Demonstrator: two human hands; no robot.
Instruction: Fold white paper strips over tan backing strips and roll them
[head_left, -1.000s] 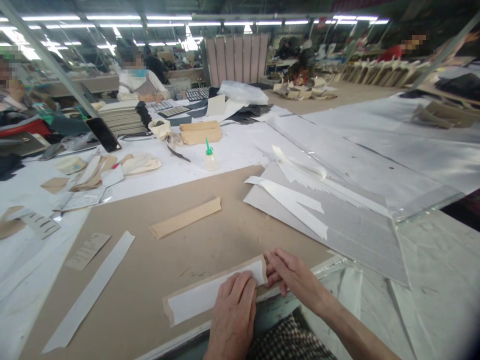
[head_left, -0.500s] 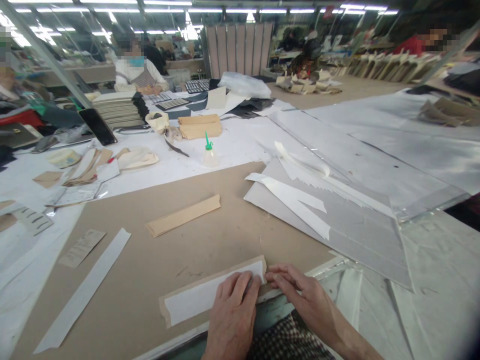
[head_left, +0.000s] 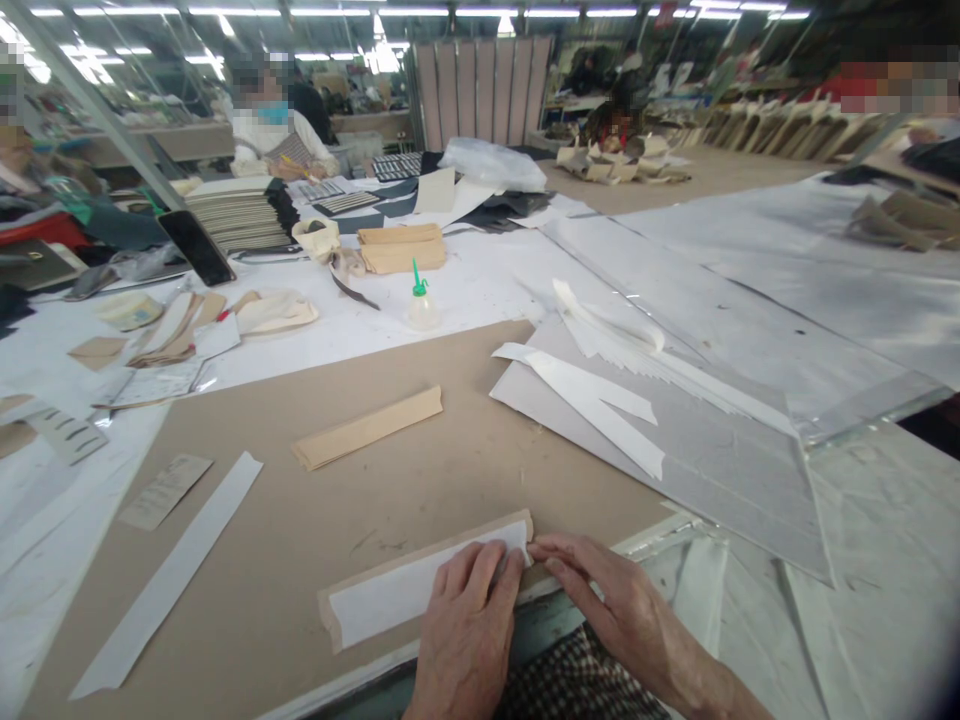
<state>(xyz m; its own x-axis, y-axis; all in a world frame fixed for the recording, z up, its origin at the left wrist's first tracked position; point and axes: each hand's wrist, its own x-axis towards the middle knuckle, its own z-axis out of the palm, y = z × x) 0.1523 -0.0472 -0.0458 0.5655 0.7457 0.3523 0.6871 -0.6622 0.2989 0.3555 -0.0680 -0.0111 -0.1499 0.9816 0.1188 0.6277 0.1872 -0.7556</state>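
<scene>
A tan strip (head_left: 420,548) with a white strip (head_left: 390,598) laid along it lies at the near edge of the brown board (head_left: 315,500). My left hand (head_left: 466,625) rests flat on the right part of the white strip, fingers stretched out. My right hand (head_left: 600,590) lies beside it, fingertips together at the strip's right end, touching its corner. A second tan strip (head_left: 366,430) lies further out on the board. A long white strip (head_left: 169,575) and a small printed label (head_left: 165,490) lie to the left.
A grey sheet (head_left: 712,470) with several white strips (head_left: 592,400) lies to the right. A small glue bottle with a green tip (head_left: 421,305), stacked tan pieces (head_left: 401,248), a phone (head_left: 196,247) and piles of material sit further back. Other people work at the far tables.
My right hand has drawn back slightly from over the strip's end to its corner. The left hand stays pressed on the white strip.
</scene>
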